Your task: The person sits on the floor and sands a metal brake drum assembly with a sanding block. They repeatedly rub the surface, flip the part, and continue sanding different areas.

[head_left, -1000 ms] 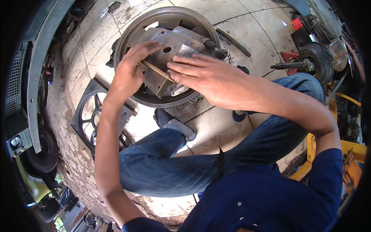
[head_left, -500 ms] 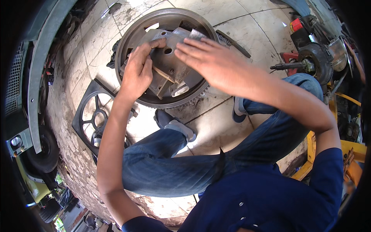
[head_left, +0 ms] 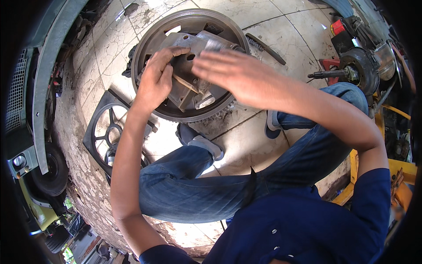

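Several bent fingers (head_left: 176, 51) of the left hand (head_left: 154, 80) lie over the left part of a metal plate (head_left: 177, 40) on a round wheel (head_left: 189, 13), the blurred right hand (head_left: 235, 72) extending flat above its right, grips impossible to tell, forearms (head_left: 126, 167) angling inward.

Block (head_left: 183, 69) on wheel (head_left: 189, 117), brush (head_left: 266, 49) to right

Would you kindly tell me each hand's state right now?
Left hand: partly curled on the metal block; whether it grips cannot be told.
Right hand: blurred, fingers extended over the block; whether it holds the pale piece cannot be told.
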`<state>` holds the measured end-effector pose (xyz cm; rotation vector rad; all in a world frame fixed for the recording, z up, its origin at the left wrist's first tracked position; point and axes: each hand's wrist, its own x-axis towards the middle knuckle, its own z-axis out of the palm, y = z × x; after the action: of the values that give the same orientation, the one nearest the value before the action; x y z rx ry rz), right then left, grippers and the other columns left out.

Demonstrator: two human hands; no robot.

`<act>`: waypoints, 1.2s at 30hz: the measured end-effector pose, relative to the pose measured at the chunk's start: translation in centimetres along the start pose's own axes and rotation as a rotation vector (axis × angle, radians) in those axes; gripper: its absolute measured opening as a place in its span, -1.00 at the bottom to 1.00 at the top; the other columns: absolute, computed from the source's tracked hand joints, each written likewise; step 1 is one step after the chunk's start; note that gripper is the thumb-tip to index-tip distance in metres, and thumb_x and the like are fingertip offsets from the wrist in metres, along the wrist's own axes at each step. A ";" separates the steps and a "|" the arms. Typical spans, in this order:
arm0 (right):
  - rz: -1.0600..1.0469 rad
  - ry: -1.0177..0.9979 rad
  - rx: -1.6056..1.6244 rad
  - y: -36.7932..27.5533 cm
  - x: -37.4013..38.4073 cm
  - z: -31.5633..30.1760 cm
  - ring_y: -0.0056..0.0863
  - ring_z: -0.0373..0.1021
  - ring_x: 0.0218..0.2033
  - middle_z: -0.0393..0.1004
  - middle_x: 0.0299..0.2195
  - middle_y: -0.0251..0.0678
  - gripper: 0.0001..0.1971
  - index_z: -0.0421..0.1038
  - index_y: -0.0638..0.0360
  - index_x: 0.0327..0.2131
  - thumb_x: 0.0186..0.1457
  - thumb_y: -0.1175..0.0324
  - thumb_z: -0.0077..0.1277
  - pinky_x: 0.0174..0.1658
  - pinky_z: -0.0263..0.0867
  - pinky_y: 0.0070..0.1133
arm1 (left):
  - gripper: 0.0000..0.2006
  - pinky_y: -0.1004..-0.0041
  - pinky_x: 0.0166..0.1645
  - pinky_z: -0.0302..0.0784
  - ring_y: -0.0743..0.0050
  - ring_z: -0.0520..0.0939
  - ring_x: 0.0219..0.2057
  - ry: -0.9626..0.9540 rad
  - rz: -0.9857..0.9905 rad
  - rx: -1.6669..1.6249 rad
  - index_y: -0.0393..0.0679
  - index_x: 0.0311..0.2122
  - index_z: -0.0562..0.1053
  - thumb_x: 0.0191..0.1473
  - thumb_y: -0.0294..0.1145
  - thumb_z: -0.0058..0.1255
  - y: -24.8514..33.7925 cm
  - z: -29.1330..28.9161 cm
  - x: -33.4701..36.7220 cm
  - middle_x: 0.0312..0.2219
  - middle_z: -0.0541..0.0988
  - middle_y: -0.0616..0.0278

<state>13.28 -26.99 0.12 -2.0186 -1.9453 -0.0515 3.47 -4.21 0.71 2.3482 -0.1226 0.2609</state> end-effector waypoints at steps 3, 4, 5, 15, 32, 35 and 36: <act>0.113 -0.013 -0.114 0.3 -0.1 -0.9 -0.23 0.07 0.36 0.18 0.30 -0.09 -0.54 0.24 0.31 0.21 0.24 0.49 -0.12 0.42 -0.01 -0.31 | -0.54 0.19 0.28 0.23 -0.02 0.48 0.07 -0.011 0.005 0.008 -0.29 -0.04 0.50 -0.03 -0.69 -0.35 0.0 -0.1 -0.1 -0.06 0.53 -0.06; 0.095 -0.018 -0.106 -0.6 -0.4 -0.8 -0.25 0.09 0.35 0.22 0.28 -0.09 -0.54 0.25 0.32 0.20 0.23 0.49 -0.12 0.41 0.02 -0.30 | -0.54 0.19 0.28 0.23 -0.02 0.48 0.07 -0.016 0.008 0.005 -0.29 -0.05 0.50 -0.03 -0.69 -0.35 0.1 -0.1 0.0 -0.06 0.53 -0.06; 0.042 -0.035 -0.049 -1.2 -0.3 -0.2 -0.25 0.09 0.35 0.23 0.28 -0.10 -0.54 0.26 0.30 0.21 0.23 0.48 -0.13 0.41 0.02 -0.30 | -0.54 0.19 0.28 0.23 -0.02 0.48 0.07 -0.016 0.012 0.007 -0.29 -0.05 0.50 -0.04 -0.70 -0.35 0.2 -0.2 0.0 -0.06 0.53 -0.06; 0.029 -0.046 0.055 -1.7 -0.1 -0.7 -0.30 0.11 0.34 0.28 0.26 -0.17 -0.54 0.33 0.23 0.16 0.17 0.58 -0.07 0.42 -0.02 -0.29 | -0.68 0.31 0.12 0.41 0.15 0.61 -0.05 0.146 -0.194 -0.148 -0.30 0.04 0.45 0.29 -0.49 -0.28 0.4 1.2 0.2 -0.13 0.61 0.00; 0.100 0.003 -0.076 -0.2 0.0 -0.2 -0.27 0.11 0.34 0.26 0.27 -0.15 -0.55 0.31 0.24 0.19 0.20 0.48 -0.08 0.40 0.04 -0.28 | -0.60 0.30 0.18 0.35 0.12 0.57 0.01 0.081 -0.089 -0.122 -0.33 0.02 0.45 0.11 -0.68 -0.34 -0.5 0.6 0.0 -0.11 0.59 -0.02; -0.003 -0.011 0.107 -1.5 -0.3 -0.4 -0.28 0.12 0.34 0.28 0.26 -0.17 -0.49 0.30 0.19 0.20 0.14 0.60 -0.05 0.43 -0.03 -0.29 | -0.58 0.30 0.20 0.33 0.11 0.56 0.03 0.064 -0.089 -0.124 -0.34 0.00 0.46 0.07 -0.69 -0.35 -0.6 0.7 -0.1 -0.10 0.57 -0.03; -0.028 0.005 0.100 -0.4 -0.2 0.1 -0.28 0.12 0.34 0.28 0.26 -0.18 -0.48 0.30 0.18 0.20 0.13 0.61 -0.04 0.43 -0.04 -0.29 | -0.58 0.30 0.20 0.33 0.10 0.55 0.03 0.062 -0.078 -0.130 -0.34 -0.01 0.46 0.07 -0.69 -0.35 -0.5 0.7 0.1 -0.10 0.57 -0.03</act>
<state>12.85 -27.15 0.11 -1.9263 -1.9329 0.0337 3.73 -4.38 -0.11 2.2083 -0.0175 0.2786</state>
